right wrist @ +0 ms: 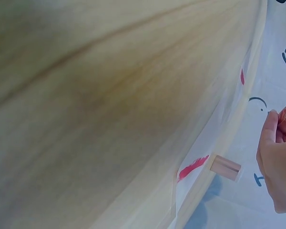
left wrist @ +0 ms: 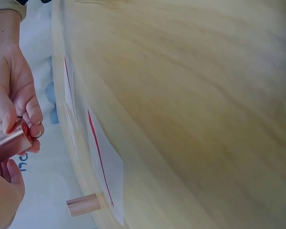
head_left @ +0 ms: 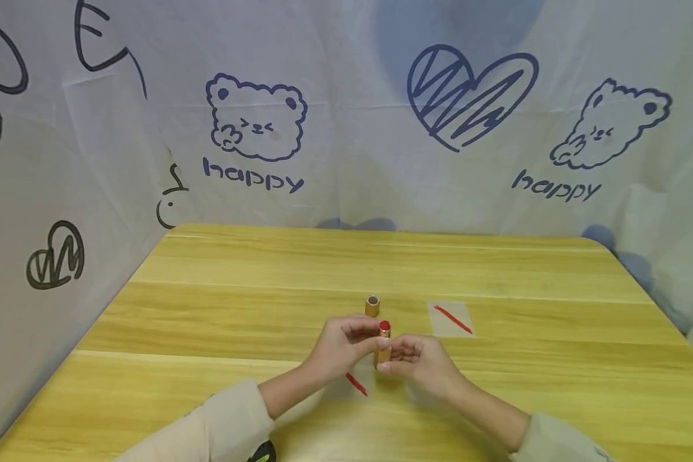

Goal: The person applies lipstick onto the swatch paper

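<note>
Above the table, both hands hold a gold lipstick (head_left: 384, 350) upright, its red tip showing at the top. My left hand (head_left: 336, 350) pinches the upper part of the tube between thumb and fingers. Lower down, the fingers and thumb of my right hand (head_left: 433, 366) grip the base. The lipstick's gold tube (left wrist: 9, 142) also shows between the two hands in the left wrist view. Just beyond the left hand, the lipstick cap (head_left: 372, 307) stands on the table with its hollow end up.
A pale paper square (head_left: 456, 314) with a red stroke lies at the back right. Another paper (head_left: 337, 389) with a red stroke is partly under the left hand, and a third (head_left: 420, 396) under the right. A dark object (head_left: 264, 453) shows by the left sleeve.
</note>
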`<state>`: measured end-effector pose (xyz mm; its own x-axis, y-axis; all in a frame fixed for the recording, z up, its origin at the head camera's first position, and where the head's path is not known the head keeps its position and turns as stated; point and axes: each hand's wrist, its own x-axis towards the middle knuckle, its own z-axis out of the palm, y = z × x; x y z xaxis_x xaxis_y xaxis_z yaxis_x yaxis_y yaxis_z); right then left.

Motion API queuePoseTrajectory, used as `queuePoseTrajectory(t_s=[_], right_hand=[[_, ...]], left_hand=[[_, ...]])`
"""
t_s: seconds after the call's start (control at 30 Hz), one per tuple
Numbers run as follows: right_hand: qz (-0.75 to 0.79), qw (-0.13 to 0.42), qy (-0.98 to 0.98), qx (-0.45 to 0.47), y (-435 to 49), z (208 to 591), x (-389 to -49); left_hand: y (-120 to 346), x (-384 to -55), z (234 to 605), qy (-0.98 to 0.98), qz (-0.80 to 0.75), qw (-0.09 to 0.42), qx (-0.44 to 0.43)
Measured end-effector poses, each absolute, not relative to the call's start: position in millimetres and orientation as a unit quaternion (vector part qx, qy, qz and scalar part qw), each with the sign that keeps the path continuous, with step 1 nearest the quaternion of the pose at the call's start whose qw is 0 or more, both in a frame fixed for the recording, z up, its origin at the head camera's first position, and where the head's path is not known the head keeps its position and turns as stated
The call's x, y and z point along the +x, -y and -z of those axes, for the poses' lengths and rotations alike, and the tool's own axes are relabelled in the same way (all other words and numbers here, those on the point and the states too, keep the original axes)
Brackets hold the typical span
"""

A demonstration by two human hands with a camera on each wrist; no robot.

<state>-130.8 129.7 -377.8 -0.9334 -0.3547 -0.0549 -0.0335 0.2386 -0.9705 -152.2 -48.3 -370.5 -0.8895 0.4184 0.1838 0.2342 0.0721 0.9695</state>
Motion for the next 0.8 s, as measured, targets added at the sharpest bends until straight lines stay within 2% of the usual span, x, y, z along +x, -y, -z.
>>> queuePoseTrajectory(t_s=[0.37, 0.8], right_hand=[[0.609, 0.125, -0.774, -0.122, -128, 378, -130], [0.623, 0.103, -0.770, -0.087, -121, 379, -128]], left_hand=[[46, -146, 370, -0.726, -0.652, 0.041, 0.216], [40, -140, 371, -0.745, -0.654, 0.003, 0.132]])
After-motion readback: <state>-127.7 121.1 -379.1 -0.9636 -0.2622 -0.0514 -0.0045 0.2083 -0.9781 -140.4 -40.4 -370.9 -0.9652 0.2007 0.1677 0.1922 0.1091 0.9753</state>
